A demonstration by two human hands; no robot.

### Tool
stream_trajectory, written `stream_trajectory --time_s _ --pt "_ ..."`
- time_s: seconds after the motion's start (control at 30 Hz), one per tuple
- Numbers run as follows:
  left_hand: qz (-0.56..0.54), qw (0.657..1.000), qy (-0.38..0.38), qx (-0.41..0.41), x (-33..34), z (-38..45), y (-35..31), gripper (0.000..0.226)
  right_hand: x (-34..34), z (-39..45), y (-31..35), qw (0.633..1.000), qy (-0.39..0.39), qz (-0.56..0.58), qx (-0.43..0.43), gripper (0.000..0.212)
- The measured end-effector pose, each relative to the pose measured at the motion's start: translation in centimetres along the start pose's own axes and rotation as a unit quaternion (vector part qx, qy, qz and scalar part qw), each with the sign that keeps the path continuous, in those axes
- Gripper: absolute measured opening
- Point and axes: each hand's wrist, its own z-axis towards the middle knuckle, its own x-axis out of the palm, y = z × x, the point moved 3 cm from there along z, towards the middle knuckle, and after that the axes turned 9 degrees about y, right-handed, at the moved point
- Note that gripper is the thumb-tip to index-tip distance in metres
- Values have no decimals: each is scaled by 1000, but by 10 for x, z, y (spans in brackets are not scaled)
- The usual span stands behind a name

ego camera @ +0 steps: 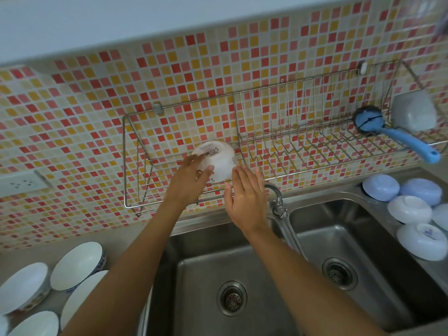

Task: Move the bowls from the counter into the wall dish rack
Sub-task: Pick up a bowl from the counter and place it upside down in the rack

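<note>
A white bowl (218, 161) sits upside down in the left section of the steel wall dish rack (132, 161). My left hand (191, 175) rests on its left side, thumb and fingers around it. My right hand (247, 195) is flat and spread just right of the bowl, fingertips near or touching its edge. Several white bowls (77, 265) stand upright on the counter at the lower left. Several upturned white and pale blue bowls (409, 209) lie on the counter at the right.
A double steel sink (363, 238) lies below, with a tap (278, 202) between the basins. A blue brush (400, 137) and a grey container (414, 112) occupy the rack's right end. A wall socket (21, 183) is at the left.
</note>
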Motion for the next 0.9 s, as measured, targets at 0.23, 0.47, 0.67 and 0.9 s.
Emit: stream_trajectory --time_s 0.23,0.47,0.67,0.9 --pt "49 989 137 26 11 2 5 55 2 -2 0 1000 -9 0 -3 41" --pt "104 993 44 -27 10 -9 1 56 -7 -5 3 998 65 -18 11 49" --pt "212 977 -27 6 18 -53 9 58 -9 -29 8 986 159 -45 33 62" --pt "179 983 -37 15 21 -118 49 59 -18 -34 29 980 190 15 51 65"
